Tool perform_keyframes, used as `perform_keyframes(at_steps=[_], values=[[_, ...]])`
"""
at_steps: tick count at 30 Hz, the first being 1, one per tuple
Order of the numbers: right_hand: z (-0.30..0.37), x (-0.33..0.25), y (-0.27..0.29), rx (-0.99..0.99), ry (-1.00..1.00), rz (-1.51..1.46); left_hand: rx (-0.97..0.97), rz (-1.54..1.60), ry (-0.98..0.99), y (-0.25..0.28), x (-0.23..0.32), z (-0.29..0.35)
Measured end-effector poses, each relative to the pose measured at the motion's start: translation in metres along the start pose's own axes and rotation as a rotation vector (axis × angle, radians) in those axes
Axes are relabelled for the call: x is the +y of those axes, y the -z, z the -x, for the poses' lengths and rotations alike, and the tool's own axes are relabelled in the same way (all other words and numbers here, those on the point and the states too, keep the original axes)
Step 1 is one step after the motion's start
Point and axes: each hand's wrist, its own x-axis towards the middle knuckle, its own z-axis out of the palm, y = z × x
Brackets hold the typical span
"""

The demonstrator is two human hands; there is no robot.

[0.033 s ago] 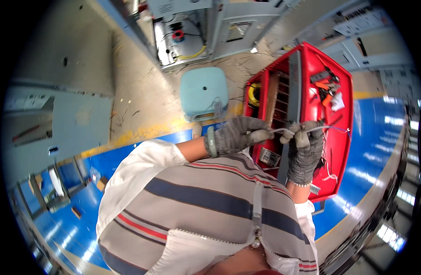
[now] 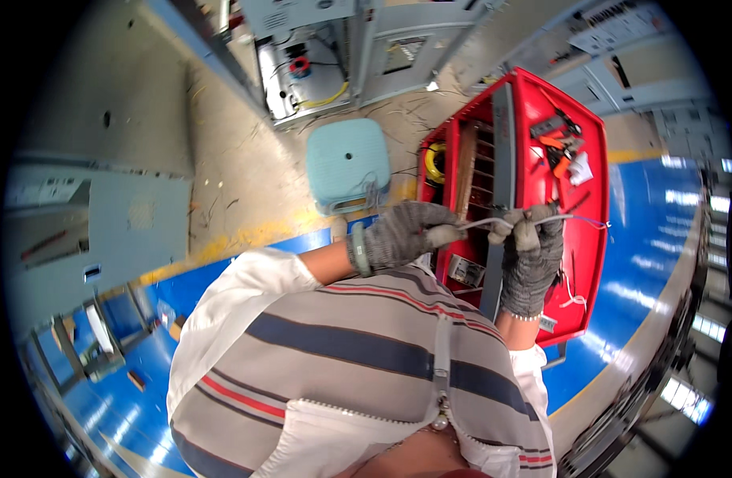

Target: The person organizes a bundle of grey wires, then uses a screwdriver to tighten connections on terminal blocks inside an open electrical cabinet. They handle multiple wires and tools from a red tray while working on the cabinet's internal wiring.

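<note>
A thin grey-white cable [image 2: 479, 222] runs between my hands over the red tool cart [image 2: 582, 263]. My left hand [image 2: 410, 233], in a grey knit glove, pinches it between thumb and fingers. Gloved alike, my right hand [image 2: 531, 255] is closed around the cable farther along. Past the right hand the cable sticks out to the right and ends in fine loose wires, some bluish, near the cart's right edge. Pliers with orange handles [image 2: 559, 163], other hand tools and a crumpled white scrap [image 2: 580, 169] lie on the cart's top beyond the right hand.
A light-blue stool [image 2: 348, 163] stands ahead, left of the cart. An opened metal cabinet [image 2: 310, 80] with wiring is beyond it. Wire offcuts litter the floor there. A yellow coil [image 2: 435, 163] sits in the cart's left side. Grey cabinet panels [image 2: 139, 231] stand at left.
The surroundings have shifted slightly left in the view. Both hands keep the same hold on the cable.
</note>
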Motion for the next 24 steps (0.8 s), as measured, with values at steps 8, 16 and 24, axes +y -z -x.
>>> perform_keyframes(at_steps=[8,16,24], values=[[0.018,-0.045,0.096,0.723,0.404,0.323,0.05,-0.365,-0.075,0.074,0.016,0.007],[0.051,-0.067,0.181,0.99,0.572,0.212,0.462,-0.728,-0.034,0.163,0.021,0.032],[0.053,-0.076,0.188,0.957,0.619,0.096,1.012,-0.617,0.088,0.269,-0.034,0.08]])
